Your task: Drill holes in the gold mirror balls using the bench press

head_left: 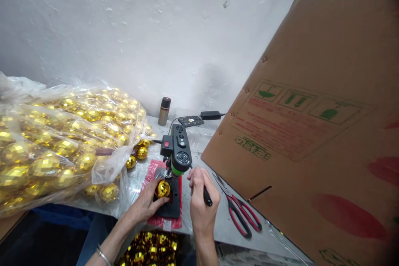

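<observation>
My left hand has its fingers and thumb round a small gold faceted ball. The ball rests on the black base of a small bench drill press, directly below the chuck. My right hand is closed round the press's lever, whose black handle pokes out of the fist. Above both hands stands the drill press head, black with a green band. Whether the bit touches the ball cannot be made out.
A clear plastic bag of gold balls fills the left, with loose balls beside it. Red-handled scissors lie right, against a large cardboard box. Behind are a flask and a power adapter. More gold balls sit below the table edge.
</observation>
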Motion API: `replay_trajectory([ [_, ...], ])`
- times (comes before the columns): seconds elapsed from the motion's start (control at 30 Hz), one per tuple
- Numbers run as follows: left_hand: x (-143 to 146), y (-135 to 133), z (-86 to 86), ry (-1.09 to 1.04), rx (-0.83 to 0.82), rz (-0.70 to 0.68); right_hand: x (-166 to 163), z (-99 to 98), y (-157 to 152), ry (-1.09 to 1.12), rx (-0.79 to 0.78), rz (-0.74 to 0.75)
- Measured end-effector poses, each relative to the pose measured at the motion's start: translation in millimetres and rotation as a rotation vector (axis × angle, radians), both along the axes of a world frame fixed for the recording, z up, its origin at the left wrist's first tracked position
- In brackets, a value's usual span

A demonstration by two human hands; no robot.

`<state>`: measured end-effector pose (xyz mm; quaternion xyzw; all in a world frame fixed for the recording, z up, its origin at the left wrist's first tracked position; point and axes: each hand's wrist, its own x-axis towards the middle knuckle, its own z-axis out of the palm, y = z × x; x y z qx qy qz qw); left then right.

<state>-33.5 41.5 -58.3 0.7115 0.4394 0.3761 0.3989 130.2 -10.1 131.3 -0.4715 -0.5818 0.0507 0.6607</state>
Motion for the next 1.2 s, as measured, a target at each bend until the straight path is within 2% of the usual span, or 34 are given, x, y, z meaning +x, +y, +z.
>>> replay_trajectory([
  [0.13, -5.3, 2.0, 4.8, -0.126, -0.219, 0.084, -0.4, -1.5, 0.2, -0.007, 0.004, 0.003],
  [0.27, -8.0, 1.9, 10.4, -0.166, -0.285, 0.085, -2.8, -1.6, 0.6, 0.002, 0.011, -0.006],
  [0.37, -5.2, 0.5, 11.2, -0.089, -0.226, 0.093, -3.7, -1.2, 0.5, 0.001, 0.015, -0.007],
  [0.57, 13.5, -4.9, -1.0, 0.073, 0.037, 0.181, -1.9, -2.6, -1.4, -0.007, 0.017, 0.0],
  [0.77, 31.8, -10.7, -11.5, 0.098, 0.233, 0.277, -1.6, -6.3, -3.0, -0.013, 0.016, 0.007],
  [1.03, 31.3, -7.8, -4.7, 0.167, 0.192, 0.168, 0.1, -10.0, -9.0, 0.003, 0.013, 0.063],
  [1.2, 31.3, -5.6, -2.1, 0.204, 0.139, 0.131, 4.2, -31.1, -10.2, -0.046, 0.041, 0.097],
])
